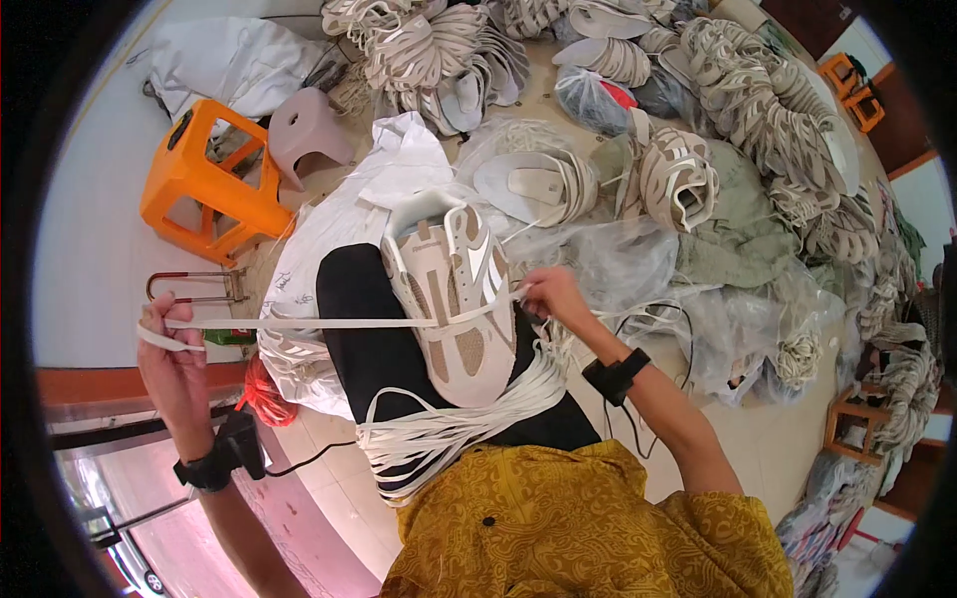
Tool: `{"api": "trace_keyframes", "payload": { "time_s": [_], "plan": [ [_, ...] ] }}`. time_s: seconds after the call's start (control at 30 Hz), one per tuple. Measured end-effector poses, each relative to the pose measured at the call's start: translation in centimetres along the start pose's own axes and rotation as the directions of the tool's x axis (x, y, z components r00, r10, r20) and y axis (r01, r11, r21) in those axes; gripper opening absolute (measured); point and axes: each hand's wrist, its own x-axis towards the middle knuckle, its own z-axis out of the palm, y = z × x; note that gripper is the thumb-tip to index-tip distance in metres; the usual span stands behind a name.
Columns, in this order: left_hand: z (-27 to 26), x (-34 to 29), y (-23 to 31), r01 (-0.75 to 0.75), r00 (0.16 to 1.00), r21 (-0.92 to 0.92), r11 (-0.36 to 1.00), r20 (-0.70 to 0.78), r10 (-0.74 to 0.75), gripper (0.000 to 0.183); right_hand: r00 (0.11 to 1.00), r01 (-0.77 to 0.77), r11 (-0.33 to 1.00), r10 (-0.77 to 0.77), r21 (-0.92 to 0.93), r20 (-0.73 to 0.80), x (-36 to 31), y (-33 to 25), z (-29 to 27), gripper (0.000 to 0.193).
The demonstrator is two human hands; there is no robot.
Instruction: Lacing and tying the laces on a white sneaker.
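Note:
A beige and tan sneaker upper lies across my black-trousered lap, toe toward me. A flat off-white shoelace runs taut across the upper and stretches far out to the left. Its left end is looped around the fingers of my left hand, which is closed on it. At the right edge of the upper, my right hand pinches the other part of the lace. A thick bundle of loose white laces is draped over my thighs, just below the toe.
An orange plastic stool and a smaller mauve stool stand at the far left. Stacked shoe uppers lie at the back, with more along the right. Ahead sit another sneaker upper and clear plastic bags.

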Motion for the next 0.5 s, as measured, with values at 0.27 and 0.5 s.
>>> {"api": "trace_keyframes", "payload": {
  "time_s": [0.27, 0.5],
  "plan": [
    [-6.7, 2.7, -0.6, -0.002, 0.989, -0.12, 0.993, 0.148, 0.02, 0.034, 0.89, 0.381, 0.508, -0.426, 0.772, -0.159, -2.6, -6.4, -7.3, 0.034],
    [-20.9, 10.7, 7.5, -0.231, 0.97, 0.276, 0.933, -0.006, 0.242, 0.035, 0.853, 0.47, 0.469, -0.457, 0.748, -0.249, -7.0, -11.0, -23.4, 0.039]
  ]
}}
